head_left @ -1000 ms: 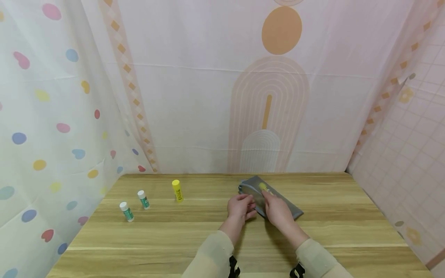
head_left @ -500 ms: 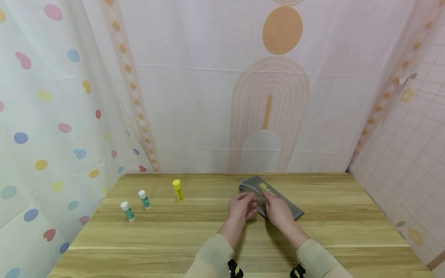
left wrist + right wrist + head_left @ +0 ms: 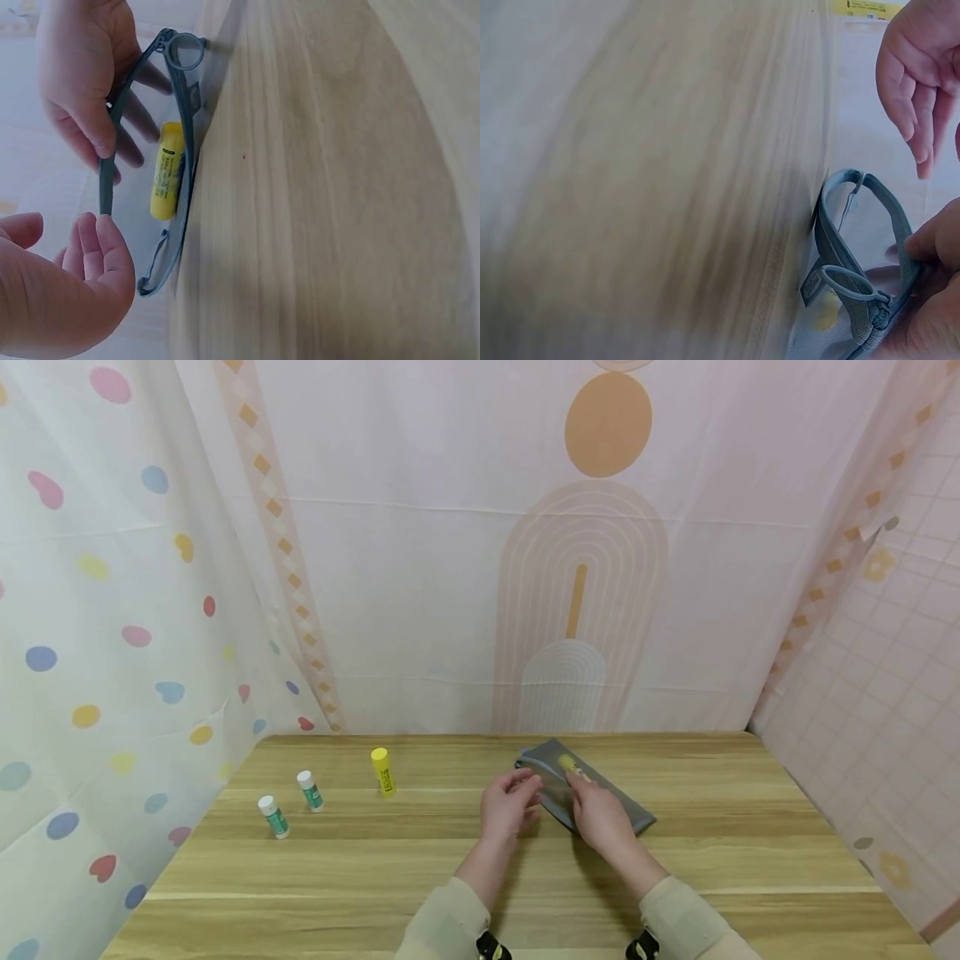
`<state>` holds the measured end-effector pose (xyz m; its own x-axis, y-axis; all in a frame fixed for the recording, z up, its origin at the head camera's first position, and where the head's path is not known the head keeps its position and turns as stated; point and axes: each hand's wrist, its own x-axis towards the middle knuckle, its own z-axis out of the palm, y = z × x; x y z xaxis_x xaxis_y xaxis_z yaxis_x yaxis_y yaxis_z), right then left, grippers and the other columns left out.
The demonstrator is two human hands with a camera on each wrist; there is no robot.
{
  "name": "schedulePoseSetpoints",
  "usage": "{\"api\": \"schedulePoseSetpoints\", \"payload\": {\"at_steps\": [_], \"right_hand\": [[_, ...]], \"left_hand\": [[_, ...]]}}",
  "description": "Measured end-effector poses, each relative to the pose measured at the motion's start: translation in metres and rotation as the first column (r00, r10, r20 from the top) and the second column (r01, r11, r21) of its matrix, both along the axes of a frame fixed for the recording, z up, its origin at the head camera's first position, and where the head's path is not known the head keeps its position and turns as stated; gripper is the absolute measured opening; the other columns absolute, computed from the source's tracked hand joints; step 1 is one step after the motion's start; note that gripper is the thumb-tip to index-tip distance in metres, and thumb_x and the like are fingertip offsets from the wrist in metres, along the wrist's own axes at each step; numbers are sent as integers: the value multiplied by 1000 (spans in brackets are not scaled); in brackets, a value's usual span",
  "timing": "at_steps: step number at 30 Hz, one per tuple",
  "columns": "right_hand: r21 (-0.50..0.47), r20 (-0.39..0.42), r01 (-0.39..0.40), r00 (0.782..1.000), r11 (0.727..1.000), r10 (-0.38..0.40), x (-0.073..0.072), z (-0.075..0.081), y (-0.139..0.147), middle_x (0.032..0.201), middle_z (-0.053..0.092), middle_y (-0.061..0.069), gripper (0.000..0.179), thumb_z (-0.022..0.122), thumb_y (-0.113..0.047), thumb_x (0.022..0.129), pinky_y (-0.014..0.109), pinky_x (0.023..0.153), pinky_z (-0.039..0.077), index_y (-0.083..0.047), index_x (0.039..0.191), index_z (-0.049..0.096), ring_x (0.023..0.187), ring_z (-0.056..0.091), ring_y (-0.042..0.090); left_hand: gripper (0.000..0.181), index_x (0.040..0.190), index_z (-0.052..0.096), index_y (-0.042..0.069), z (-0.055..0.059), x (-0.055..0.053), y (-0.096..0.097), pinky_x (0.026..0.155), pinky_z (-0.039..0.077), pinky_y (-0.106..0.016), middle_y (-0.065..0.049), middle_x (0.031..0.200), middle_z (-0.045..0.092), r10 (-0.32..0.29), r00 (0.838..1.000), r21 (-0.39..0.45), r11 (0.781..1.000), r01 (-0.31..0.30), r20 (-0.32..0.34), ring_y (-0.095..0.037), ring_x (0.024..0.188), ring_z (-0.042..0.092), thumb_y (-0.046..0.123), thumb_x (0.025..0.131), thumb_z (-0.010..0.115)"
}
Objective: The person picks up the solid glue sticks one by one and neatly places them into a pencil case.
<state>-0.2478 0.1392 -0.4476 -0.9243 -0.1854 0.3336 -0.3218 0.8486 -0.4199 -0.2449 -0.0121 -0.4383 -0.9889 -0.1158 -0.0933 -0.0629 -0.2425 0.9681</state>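
A grey mesh zip pouch [image 3: 626,803] lies slantwise on the table, its mouth spread open toward the left. My right hand [image 3: 602,814] grips the upper edge of that mouth, thumb on the outside and fingers inside. Within the pouch lies a yellow glue stick [image 3: 166,176], seen through the mouth in the left wrist view. A zip-pull ring [image 3: 185,51] hangs at one end of the zip. Just left of the mouth, my left hand [image 3: 510,803] holds nothing, its fingers loosely bent and fingertips close to the pouch edge.
Another yellow glue stick [image 3: 382,772] stands upright on the wooden table [image 3: 337,877], left of the hands. Farther left stand two green glue sticks with white caps, a nearer one [image 3: 273,817] and a farther one [image 3: 310,792]. A patterned curtain [image 3: 420,610] hangs behind the table.
My left hand has drawn slightly left, away from the pouch mouth. The right hand and pouch have stayed in place.
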Motion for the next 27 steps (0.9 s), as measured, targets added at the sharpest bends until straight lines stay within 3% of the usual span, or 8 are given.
{"api": "schedulePoseSetpoints", "payload": {"at_steps": [6, 12, 19, 27], "right_hand": [[-5, 13, 0, 1000, 1000, 0, 0, 0, 0, 112, 66, 29, 32, 58, 2, 96, 56, 87, 54, 6, 127, 61, 106, 62, 48], [-22, 34, 3, 999, 1000, -2, 0, 0, 0, 113, 66, 29, 32, 57, 1, 97, 56, 89, 53, 6, 128, 60, 108, 61, 48], [-20, 28, 3, 1000, 1000, -2, 0, -1, 0, 114, 66, 29, 31, 57, 1, 97, 55, 90, 53, 6, 127, 61, 108, 61, 48], [-21, 48, 4, 999, 1000, -3, 1, -1, 0, 115, 66, 29, 32, 57, 1, 97, 55, 90, 53, 6, 128, 60, 109, 61, 47]], "left_hand": [[37, 122, 62, -7, 5, 3, -6, 67, 60, -34, -2, 89, 70, -31, 999, -60, 998, 28, -39, -14, 75, 67, 10, 91, 72], [36, 122, 64, -5, 6, 4, -10, 67, 58, -31, -6, 91, 70, -36, 995, -146, 989, 23, -88, -17, 78, 67, 11, 90, 73], [33, 117, 67, -5, 9, 3, -14, 72, 55, -27, -11, 96, 71, -7, 983, -283, 958, -46, -183, -20, 87, 67, 9, 88, 75], [30, 115, 69, -2, 7, 0, -22, 75, 56, -27, -10, 97, 73, 44, 964, -374, 916, -144, -264, -22, 87, 68, 9, 88, 75]]}}
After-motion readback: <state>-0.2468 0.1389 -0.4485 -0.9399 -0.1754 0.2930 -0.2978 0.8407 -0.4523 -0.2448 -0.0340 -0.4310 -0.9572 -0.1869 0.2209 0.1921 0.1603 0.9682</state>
